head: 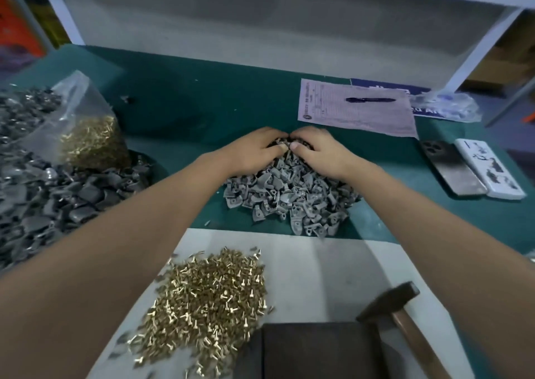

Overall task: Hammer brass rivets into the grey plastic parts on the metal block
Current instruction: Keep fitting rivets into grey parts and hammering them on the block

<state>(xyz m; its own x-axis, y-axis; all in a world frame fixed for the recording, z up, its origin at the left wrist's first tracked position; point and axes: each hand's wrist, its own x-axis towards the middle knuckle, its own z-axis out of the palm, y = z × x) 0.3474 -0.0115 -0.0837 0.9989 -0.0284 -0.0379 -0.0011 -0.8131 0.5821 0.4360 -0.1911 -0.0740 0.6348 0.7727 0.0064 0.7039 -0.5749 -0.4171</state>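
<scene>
Green matting (202, 109) covered the bench, with a white sheet (333, 265) laid over its near part and a pale shelf frame (474, 51) rising at the far edge.

Nearest, at six o'clock on the white sheet, sat the dark metal block (315, 349), its flat top bare. Just beside it at four o'clock lay the hammer (389, 306); its long axis ran from the wooden handle at the near right up to the head, which pointed toward eleven o'clock, touching the block's far right corner. At seven to eight o'clock of the block spread a loose heap of brass rivets (208, 297), lying every way, a few touching the block's left edge.

Beyond the sheet, at twelve o'clock, was the pile of grey plastic parts (292, 196) on the matting. Both forearms reached out over the sheet to its far side. The left hand (249, 152) and the right hand (321, 152) lay palm down on the pile, thumbs nearly meeting, fingers curled into the parts and gathering a clump; how much each held could not be told.

At nine o'clock a larger mound of darker grey pieces (43, 187) lay blurred, with a clear bag of rivets (89, 141) standing on it. At two o'clock lay a pink form (356, 115) with a pen (370, 100) on top, its long axis running left to right. At three o'clock two phones (474, 173) lay side by side, touching.
</scene>
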